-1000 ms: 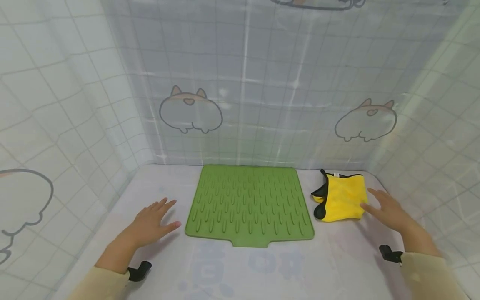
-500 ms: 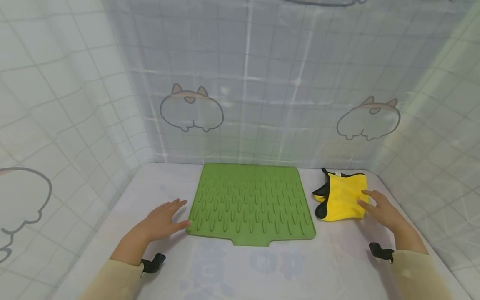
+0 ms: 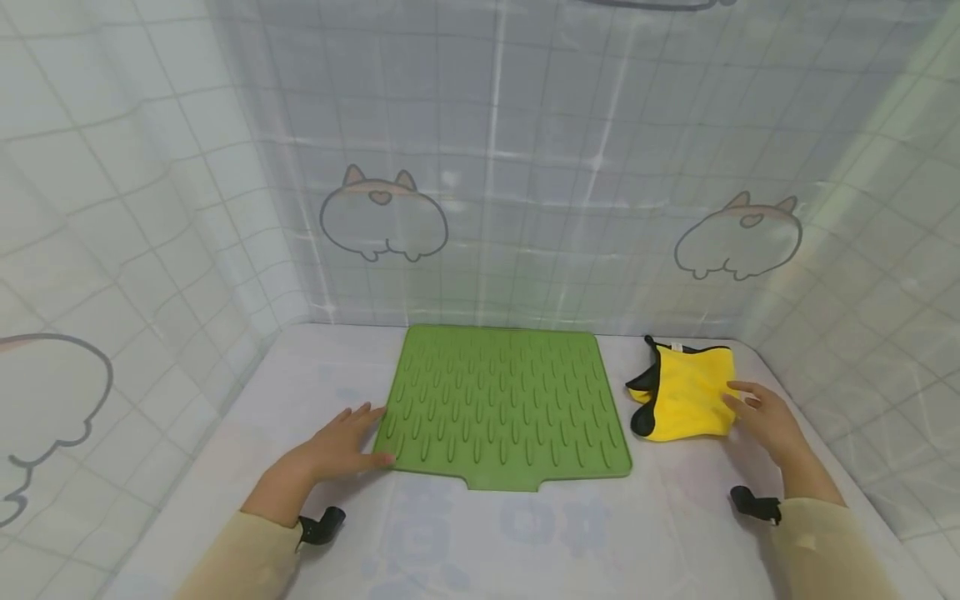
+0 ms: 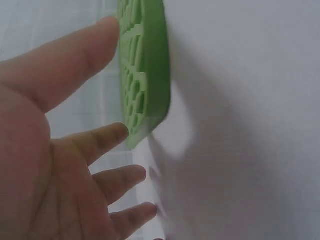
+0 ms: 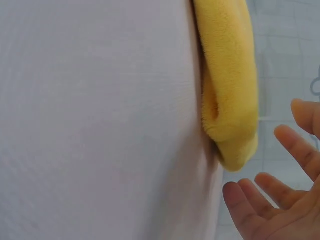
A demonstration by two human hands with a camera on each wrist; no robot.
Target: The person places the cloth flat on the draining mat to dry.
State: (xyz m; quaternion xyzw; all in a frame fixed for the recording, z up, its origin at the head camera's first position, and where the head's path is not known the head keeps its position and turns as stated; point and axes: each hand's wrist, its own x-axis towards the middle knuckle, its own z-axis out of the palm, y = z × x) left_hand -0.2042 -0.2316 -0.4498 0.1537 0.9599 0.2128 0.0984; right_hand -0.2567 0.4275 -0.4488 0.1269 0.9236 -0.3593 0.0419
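Note:
A green mat with raised oblong ridges and a short tab at its near edge [image 3: 502, 400] lies flat on the table. Its near left corner is where my left hand [image 3: 333, 450] is, thumb over the edge and fingers spread along the left side. The left wrist view shows the thumb and index fingertip right at the edge of the mat [image 4: 159, 65], the other fingers apart from it. To the right lies a folded yellow cloth with black trim [image 3: 693, 396]. My right hand [image 3: 772, 427] is beside its right edge, fingers loosely bent and holding nothing.
A pale table [image 3: 480, 550] with faint blue prints bears the mat and the cloth. Gridded sheets with cartoon animal drawings hang behind the table [image 3: 517, 208] and along both sides. A black wrist device [image 3: 322, 527] sits at each sleeve.
My left hand has moved right and reached the mat's left edge. My right hand has shifted slightly left beside the cloth, its fingers a little more bent. Mat and cloth stay in place.

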